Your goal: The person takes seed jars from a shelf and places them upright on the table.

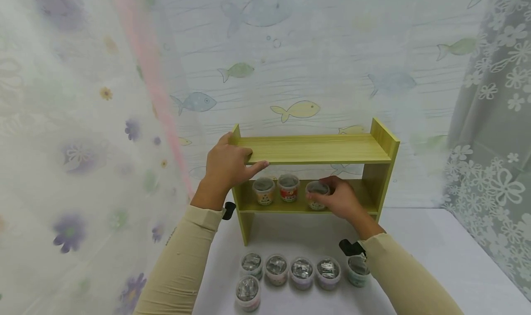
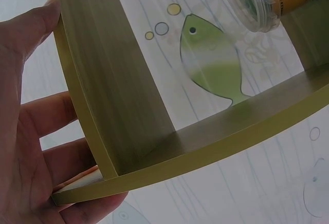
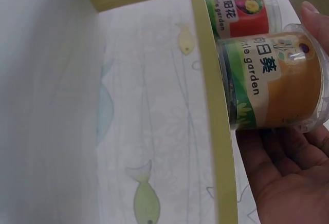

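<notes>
A two-tier light wooden shelf (image 1: 307,149) stands in front. My left hand (image 1: 228,165) grips its upper left corner; in the left wrist view the thumb and fingers wrap the side board (image 2: 90,116). With my right hand (image 1: 342,197) I hold a clear-lidded plastic cup (image 1: 313,187) at the right part of the lower board. The right wrist view shows this cup's orange "Little garden" label (image 3: 288,80), with thumb and fingers on either side of it. Left of it, on the same board, stand a red-labelled cup (image 1: 289,193) and an orange-labelled cup (image 1: 263,196).
Several lidded cups (image 1: 302,270) line the white table (image 1: 415,241) before the shelf. One cup (image 1: 247,293) stands nearer me at the left, and another (image 1: 357,271) is partly covered by the right forearm. A fish-print curtain (image 1: 298,75) hangs close behind.
</notes>
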Demonstrator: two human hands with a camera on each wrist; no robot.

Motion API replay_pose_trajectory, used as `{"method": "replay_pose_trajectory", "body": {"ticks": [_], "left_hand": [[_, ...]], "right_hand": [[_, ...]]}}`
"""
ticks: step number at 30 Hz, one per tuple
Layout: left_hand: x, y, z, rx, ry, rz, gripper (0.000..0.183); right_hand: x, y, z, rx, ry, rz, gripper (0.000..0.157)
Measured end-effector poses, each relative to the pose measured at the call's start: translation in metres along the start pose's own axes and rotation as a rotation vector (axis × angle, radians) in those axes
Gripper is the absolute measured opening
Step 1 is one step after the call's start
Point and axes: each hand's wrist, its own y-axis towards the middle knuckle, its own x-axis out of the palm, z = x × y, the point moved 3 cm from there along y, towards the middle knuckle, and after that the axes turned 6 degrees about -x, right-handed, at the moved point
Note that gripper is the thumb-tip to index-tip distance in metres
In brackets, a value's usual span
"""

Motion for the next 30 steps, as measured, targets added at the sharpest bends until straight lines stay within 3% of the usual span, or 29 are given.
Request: {"method": "replay_pose_trajectory", "body": {"ticks": [13,30], "left_hand": [[-0.001,0.0,0.001,0.006,0.014,-0.006,0.066],[0.001,0.001,-0.002,0.012,0.005,-0.013,0.066]], "right_hand": [[0.001,-0.006,-0.004,0.022,0.024,-0.015,0.082],[0.007,-0.014,-0.011,0.057,0.138,-0.021,0.081]]}}
